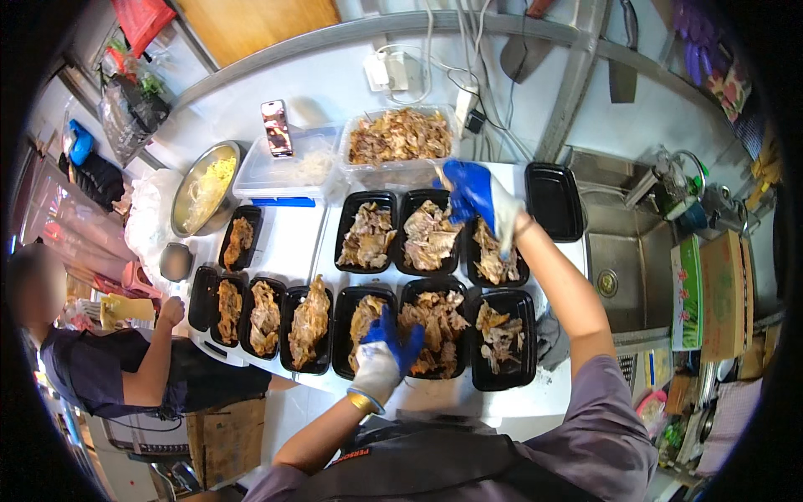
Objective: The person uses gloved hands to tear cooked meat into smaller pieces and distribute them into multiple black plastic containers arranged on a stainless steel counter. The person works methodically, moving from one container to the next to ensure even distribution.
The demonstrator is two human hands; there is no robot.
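Note:
Blue-and-white coated work gloves cover both my hands. My left hand (384, 351) rests at the meat in a black plastic tray (339, 370) in the near row; whether its fingers grip a piece is unclear. My right hand (473, 197) is over the far row, blurred, between two trays of shredded cooked meat (430, 232); its grip cannot be made out. A clear plastic tub (455, 160) heaped with shredded meat stands behind it. Several more black trays hold meat, among them a sparsely filled one (529, 370) at the near right. A bare black tray (555, 201) lies at the far right.
A steel sink (646, 270) adjoins the table's right side. At the back left are a steel bowl (179, 219) of yellow and pale shreds and a lidded clear box (251, 169) with a phone (276, 128) on it. A co-worker (106, 370) stands at the left. Cleavers hang on the wall.

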